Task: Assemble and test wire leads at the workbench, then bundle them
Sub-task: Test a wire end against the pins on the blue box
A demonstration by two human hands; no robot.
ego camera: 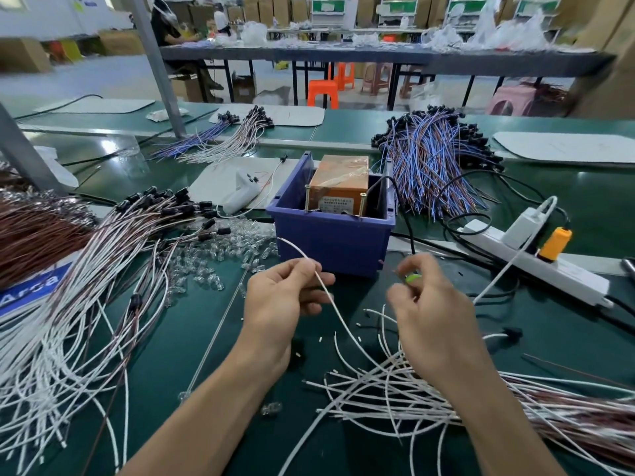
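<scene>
Pinching a thin white insulated wire lead (338, 314) between thumb and fingertips, the left hand (285, 297) holds it in the air just in front of the dark blue plastic bin (330, 235). The right hand (429, 310) is curled round a small bright green object (411, 278) that is too blurred to name; it may be a lit bulb.

The lead's lower end trails down into the loose heap of white wires (395, 389) on the green counter (206, 338), so a pull could snag it or drag neighbours along. The light pinch near the top could also let it slip. With the two hands apart, the small green part could drop among the clear glass bulbs (220, 255) scattered to the left.

The lead itself is slender and limp, curving in one long arc, with its upper tip standing free above the left hand.
</scene>
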